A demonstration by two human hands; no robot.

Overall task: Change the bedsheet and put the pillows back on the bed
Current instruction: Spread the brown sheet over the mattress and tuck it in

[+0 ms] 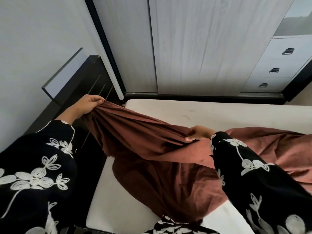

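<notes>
A rust-brown bedsheet point(152, 149) lies bunched across a bare white mattress point(211, 112). My left hand point(87, 103) grips a gathered corner of the sheet and holds it up near the dark headboard point(81, 92). My right hand point(197, 133) pinches the sheet's folds further right, so the cloth is stretched between both hands. More of the sheet lies spread to the right, behind my right sleeve. No pillows are in view.
A white wardrobe point(194, 44) with a black frame stands just beyond the bed, with three drawers point(273, 70) at its right. A grey wall point(33, 39) is on the left. The dark bed frame point(202, 97) runs along the mattress's far edge.
</notes>
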